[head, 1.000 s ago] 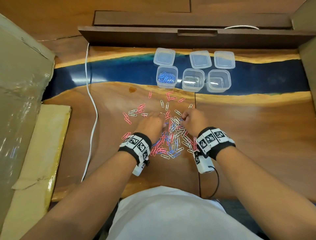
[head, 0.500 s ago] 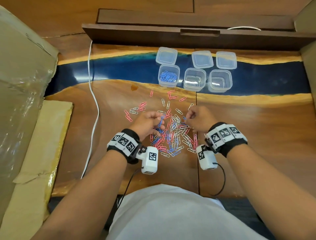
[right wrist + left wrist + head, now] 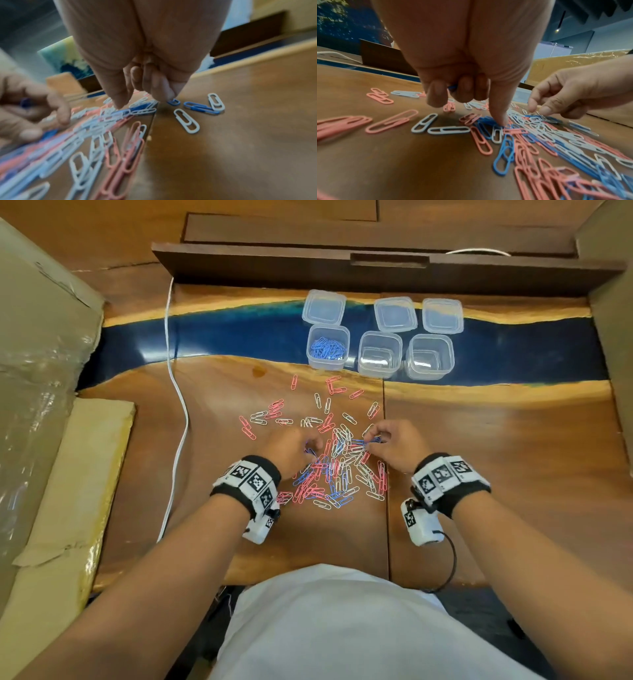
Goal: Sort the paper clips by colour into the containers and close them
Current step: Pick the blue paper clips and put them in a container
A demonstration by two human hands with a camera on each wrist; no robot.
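Observation:
A mixed pile of pink, white and blue paper clips (image 3: 337, 470) lies on the wooden table, with loose ones scattered beyond it. My left hand (image 3: 310, 448) is at the pile's left edge. Its curled fingers hold a blue clip (image 3: 453, 86), and its index fingertip (image 3: 500, 120) presses on blue clips in the pile. At the pile's upper right, my right hand (image 3: 371, 438) pinches blue clips (image 3: 363, 442), and one fingertip rests on a blue clip (image 3: 174, 102). Of three open clear containers, the left one (image 3: 328, 362) holds blue clips. The middle (image 3: 379, 369) and right (image 3: 430, 371) ones look empty.
Three clear lids (image 3: 323, 307) (image 3: 395, 313) (image 3: 442, 314) lie behind the containers. A white cable (image 3: 178, 392) runs down the table's left side. Cardboard (image 3: 41, 371) stands at the left, and a dark wooden ledge (image 3: 376, 268) crosses the back.
My left hand has turned palm down again and lowered onto the pile's left side, still holding blue. My right hand has stayed at the pile's upper right, working its fingers.

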